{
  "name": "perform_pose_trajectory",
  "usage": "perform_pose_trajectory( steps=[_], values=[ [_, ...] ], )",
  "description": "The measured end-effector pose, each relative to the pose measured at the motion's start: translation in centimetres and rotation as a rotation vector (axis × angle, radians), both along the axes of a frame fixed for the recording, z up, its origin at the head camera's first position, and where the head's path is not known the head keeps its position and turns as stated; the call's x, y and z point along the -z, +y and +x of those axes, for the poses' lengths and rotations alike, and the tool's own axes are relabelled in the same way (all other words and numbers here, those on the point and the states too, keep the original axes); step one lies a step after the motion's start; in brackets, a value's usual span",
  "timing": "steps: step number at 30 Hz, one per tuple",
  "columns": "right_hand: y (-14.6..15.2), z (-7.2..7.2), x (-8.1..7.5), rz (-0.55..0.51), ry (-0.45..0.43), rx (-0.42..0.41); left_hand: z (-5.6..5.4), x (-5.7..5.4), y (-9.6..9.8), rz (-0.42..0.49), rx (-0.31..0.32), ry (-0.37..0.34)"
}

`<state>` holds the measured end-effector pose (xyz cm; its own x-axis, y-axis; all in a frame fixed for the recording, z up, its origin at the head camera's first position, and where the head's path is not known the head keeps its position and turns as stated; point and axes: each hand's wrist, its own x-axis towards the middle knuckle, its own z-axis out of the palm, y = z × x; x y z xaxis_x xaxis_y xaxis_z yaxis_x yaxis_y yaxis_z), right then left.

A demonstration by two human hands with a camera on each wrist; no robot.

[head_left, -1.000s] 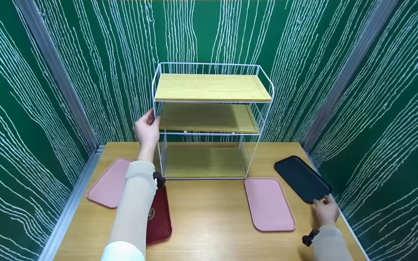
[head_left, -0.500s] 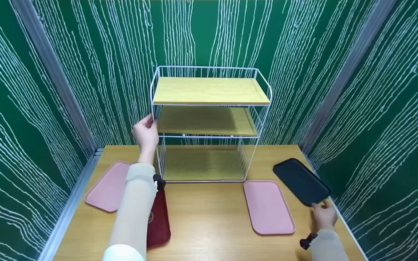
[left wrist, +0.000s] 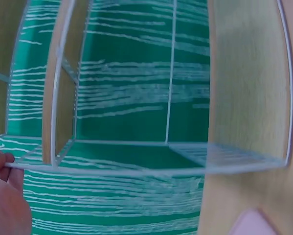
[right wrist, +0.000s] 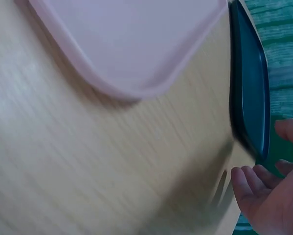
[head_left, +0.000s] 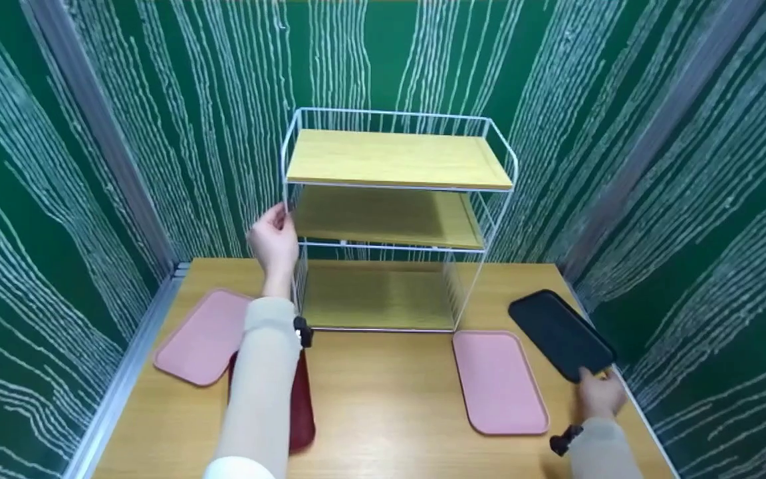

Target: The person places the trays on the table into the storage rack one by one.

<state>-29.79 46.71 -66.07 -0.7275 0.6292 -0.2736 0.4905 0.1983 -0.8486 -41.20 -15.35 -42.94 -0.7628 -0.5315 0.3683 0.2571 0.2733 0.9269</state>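
Note:
A white wire rack with three yellowish wooden shelves (head_left: 396,159) stands at the back middle. My left hand (head_left: 273,243) pinches its left front post at about middle-shelf height; the left wrist view shows the fingertips on that post (left wrist: 129,171). On the right, a dark tray (head_left: 559,332) lies at a slant beside the table's edge. My right hand (head_left: 601,394) is at the tray's near corner, overlapping it in the head view. In the right wrist view, the thumb and fingers (right wrist: 241,183) are spread apart around that near end, with the fingers below it.
One pink tray (head_left: 499,382) lies right of the rack's foot, another pink tray (head_left: 203,339) at the left. A dark red tray (head_left: 302,406) is partly hidden under my left forearm. Green walls with white streaks enclose the wooden table (head_left: 383,392) at the back and sides.
My right hand has moved slightly at the dark tray's near corner, its thumb now overlapping the edge. My left hand stays on the post. The head view has shifted a little.

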Motion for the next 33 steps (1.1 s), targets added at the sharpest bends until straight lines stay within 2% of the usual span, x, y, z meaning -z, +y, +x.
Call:
perform_pose_trajectory(
  steps=[3, 9, 14, 21, 25, 29, 33],
  values=[
    [-0.4, -0.6, 0.1, 0.011, -0.017, -0.029, 0.5, 0.6, 0.0, 0.005, -0.007, 0.005],
    [0.1, -1.4, -0.1, -0.008, -0.024, -0.037, 0.9, 0.7, 0.0, -0.008, 0.021, 0.03],
    [0.0, -0.6, -0.2, -0.043, -0.026, -0.038, 1.2, 0.6, 0.0, -0.029, 0.002, 0.029],
    [-1.2, 0.7, -1.2, -0.082, 0.023, 0.018, 1.4, 0.3, -0.4, -0.046, -0.023, 0.035],
    [-0.3, 0.3, -0.4, -0.089, 0.046, 0.048, 1.0, 0.3, -0.6, -0.059, -0.017, 0.046],
    [0.7, -0.2, 0.9, -0.171, 0.064, 0.064, 0.7, 0.3, -0.7, -0.057, -0.011, 0.052],
    [1.2, 0.0, 1.9, -0.23, 0.093, 0.103, 0.5, 0.3, -0.5, -0.063, 0.013, 0.037]
  ],
)
